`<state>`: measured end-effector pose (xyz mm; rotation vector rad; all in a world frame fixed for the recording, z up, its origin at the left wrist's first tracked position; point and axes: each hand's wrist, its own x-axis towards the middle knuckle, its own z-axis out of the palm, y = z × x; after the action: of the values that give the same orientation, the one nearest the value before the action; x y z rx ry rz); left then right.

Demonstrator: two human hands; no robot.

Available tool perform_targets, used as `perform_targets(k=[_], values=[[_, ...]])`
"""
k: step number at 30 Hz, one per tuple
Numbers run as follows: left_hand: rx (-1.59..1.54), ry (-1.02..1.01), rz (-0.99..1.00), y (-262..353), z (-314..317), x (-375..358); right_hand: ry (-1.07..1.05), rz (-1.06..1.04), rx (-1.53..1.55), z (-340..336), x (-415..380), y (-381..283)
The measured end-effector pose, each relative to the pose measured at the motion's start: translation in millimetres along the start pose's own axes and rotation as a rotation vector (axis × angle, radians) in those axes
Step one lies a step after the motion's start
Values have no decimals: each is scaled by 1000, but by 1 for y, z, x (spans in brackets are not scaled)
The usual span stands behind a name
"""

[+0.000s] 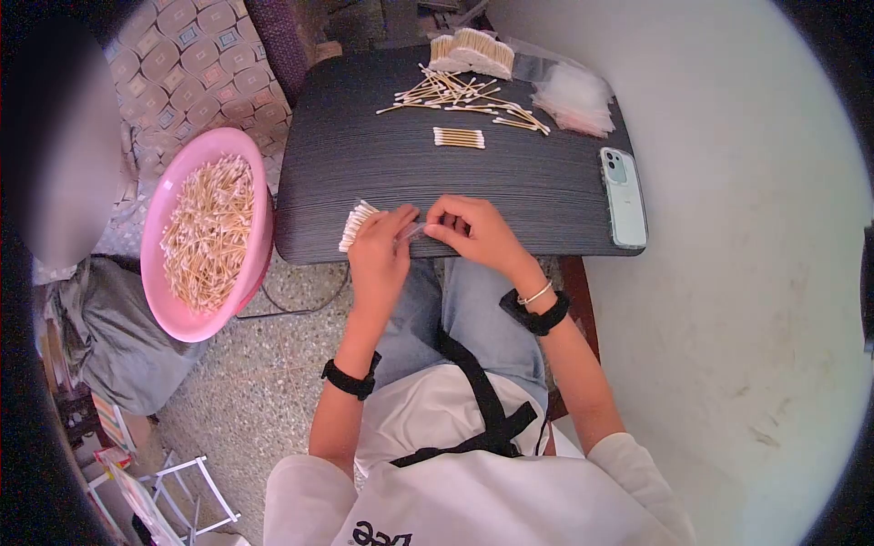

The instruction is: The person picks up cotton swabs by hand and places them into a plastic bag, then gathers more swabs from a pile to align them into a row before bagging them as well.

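A small clear plastic bag of cotton swabs (356,224) lies at the table's near edge, its white tips showing to the left of my left hand (382,244). The fingers of that hand are closed over the bag and hide its middle. My right hand (475,231) pinches the bag's loose plastic end (415,230) between thumb and fingers. Farther back, a neat row of cotton swabs (459,137) lies flat on the table. Behind the row is a loose, crisscrossed heap of cotton swabs (446,89).
Upright swab bundles (472,53) stand at the back of the dark table (364,155). Clear plastic bags (575,96) are piled at the back right, with a phone (624,198) at the right edge. Left of the table, a pink basin (155,259) holds many swabs. A wall (746,255) rises to the right.
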<state>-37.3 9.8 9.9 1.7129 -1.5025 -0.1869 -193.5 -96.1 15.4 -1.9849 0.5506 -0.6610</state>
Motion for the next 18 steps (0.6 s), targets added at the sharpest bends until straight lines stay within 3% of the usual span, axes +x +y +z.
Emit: perform_targets(k=[13, 18], values=[[38, 0, 14, 6, -2, 2, 2, 42, 2, -3, -1, -3], [-35, -4, -101, 7, 1, 4, -23, 63, 17, -3, -1, -2]])
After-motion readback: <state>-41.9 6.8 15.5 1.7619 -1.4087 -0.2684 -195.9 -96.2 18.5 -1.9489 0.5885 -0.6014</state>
